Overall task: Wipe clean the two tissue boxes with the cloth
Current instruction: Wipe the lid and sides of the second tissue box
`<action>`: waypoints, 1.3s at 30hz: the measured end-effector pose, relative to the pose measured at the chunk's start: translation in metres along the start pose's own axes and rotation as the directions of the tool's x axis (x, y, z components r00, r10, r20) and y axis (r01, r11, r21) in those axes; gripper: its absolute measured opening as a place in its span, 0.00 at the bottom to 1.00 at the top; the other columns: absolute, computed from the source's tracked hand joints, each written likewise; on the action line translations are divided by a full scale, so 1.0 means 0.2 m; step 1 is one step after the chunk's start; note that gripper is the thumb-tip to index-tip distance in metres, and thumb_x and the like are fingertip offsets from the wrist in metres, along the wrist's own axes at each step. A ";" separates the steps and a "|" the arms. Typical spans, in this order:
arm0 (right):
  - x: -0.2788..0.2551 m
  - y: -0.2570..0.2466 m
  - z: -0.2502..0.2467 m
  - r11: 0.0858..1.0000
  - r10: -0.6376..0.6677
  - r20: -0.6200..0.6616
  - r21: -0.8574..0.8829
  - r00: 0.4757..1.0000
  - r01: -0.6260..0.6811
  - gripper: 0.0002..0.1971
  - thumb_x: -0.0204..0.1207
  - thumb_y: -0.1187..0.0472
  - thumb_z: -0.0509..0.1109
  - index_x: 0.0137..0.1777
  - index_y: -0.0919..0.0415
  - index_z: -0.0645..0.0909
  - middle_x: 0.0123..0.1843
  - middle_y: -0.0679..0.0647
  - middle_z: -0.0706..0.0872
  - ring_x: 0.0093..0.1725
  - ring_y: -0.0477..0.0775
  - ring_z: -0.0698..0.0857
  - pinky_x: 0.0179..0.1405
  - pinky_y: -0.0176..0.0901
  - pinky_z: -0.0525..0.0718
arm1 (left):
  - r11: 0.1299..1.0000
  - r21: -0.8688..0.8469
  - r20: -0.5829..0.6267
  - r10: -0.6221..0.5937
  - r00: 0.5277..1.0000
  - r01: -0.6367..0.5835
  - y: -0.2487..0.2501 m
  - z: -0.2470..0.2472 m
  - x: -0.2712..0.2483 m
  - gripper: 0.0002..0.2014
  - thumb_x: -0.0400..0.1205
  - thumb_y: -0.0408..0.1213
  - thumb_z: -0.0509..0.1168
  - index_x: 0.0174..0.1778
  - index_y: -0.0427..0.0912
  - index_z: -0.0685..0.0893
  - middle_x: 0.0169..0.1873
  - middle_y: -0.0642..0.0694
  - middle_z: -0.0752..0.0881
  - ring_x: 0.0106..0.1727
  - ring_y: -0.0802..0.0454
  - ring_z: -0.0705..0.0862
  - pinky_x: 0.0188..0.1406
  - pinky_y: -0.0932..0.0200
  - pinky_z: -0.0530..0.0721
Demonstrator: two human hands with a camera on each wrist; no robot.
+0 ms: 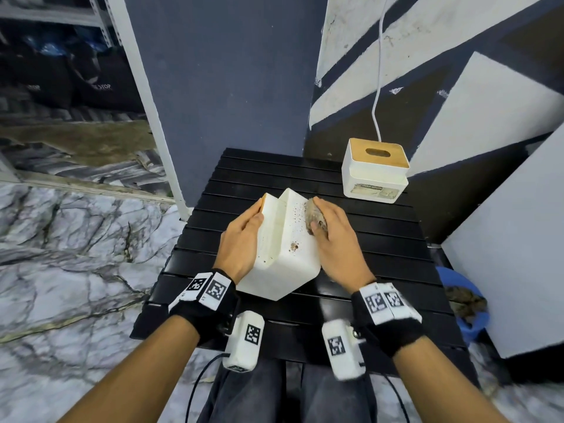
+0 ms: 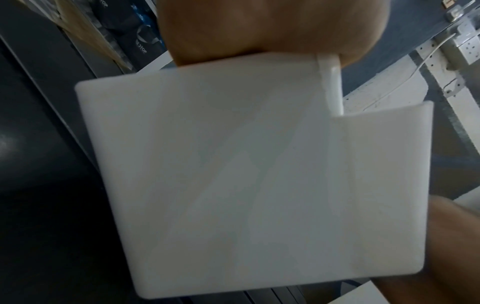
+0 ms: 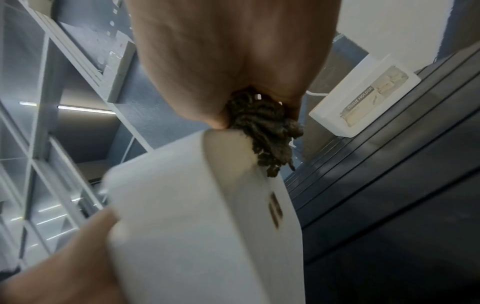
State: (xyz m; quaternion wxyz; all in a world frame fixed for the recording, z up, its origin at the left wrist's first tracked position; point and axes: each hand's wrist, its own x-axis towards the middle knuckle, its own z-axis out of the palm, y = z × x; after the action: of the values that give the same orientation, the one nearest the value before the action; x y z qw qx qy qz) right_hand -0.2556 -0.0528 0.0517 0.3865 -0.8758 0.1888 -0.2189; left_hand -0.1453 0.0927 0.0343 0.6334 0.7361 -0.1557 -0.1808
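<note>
White plastic tissue box (image 1: 287, 251), gripped in our left hand (image 1: 241, 239), met our right hand's (image 1: 335, 248) clutched brown cloth (image 1: 315, 219); specks (image 1: 294, 221) needed more passes.

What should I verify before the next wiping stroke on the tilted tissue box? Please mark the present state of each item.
1. Grip: the left hand holds the tilted tissue box: ok.
2. Tool: the right hand holds the cloth against the box's upper face: ok.
3. That face is clean: not ok, brown specks show on it.
4. The box's lower edge rests on the table: cannot tell.
5. The second tissue box stands apart from the stroke path: ok.
</note>
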 end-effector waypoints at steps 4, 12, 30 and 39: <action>-0.29 -0.06 0.01 0.996 -0.080 -0.002 0.037 0.997 0.080 0.23 0.84 0.62 0.59 0.79 0.55 0.65 0.77 0.45 0.66 0.75 0.39 0.66 0.76 0.29 0.61 | 1.000 0.011 -0.006 0.011 1.000 -0.011 -0.02 0.00 0.00 0.18 0.86 0.49 0.58 0.70 0.70 0.80 0.67 0.67 0.83 0.70 0.63 0.79 0.75 0.57 0.74; 0.00 -0.02 -0.01 1.000 0.002 0.015 -0.032 1.000 -0.001 0.23 0.85 0.62 0.57 0.79 0.58 0.64 0.76 0.51 0.67 0.74 0.49 0.69 0.75 0.35 0.63 | 1.000 0.012 0.036 0.014 0.999 -0.014 0.02 0.01 -0.02 0.19 0.88 0.45 0.57 0.74 0.65 0.79 0.70 0.64 0.81 0.70 0.62 0.78 0.68 0.64 0.72; -0.50 -0.09 0.01 0.989 -0.123 0.012 -0.086 0.992 0.123 0.28 0.82 0.64 0.60 0.80 0.48 0.61 0.78 0.37 0.61 0.78 0.35 0.59 0.79 0.33 0.58 | 0.997 0.068 0.004 0.035 0.999 -0.035 0.08 0.05 -0.08 0.19 0.89 0.46 0.55 0.75 0.65 0.78 0.69 0.63 0.82 0.65 0.64 0.79 0.58 0.70 0.70; -0.18 -0.13 0.03 0.984 -0.136 0.031 -0.112 0.990 0.139 0.24 0.84 0.62 0.58 0.79 0.58 0.62 0.77 0.50 0.66 0.76 0.47 0.65 0.79 0.43 0.63 | 0.995 0.092 0.025 0.024 0.999 -0.026 0.05 0.03 -0.06 0.19 0.88 0.47 0.55 0.74 0.68 0.77 0.72 0.64 0.80 0.73 0.60 0.77 0.77 0.55 0.72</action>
State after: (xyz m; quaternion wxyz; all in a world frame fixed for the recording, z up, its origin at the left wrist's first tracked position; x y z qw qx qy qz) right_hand -0.2779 -0.0155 0.0586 0.3219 -0.9099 0.1356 -0.2237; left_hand -0.1586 0.0916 0.0433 0.5989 0.7605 -0.1808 -0.1740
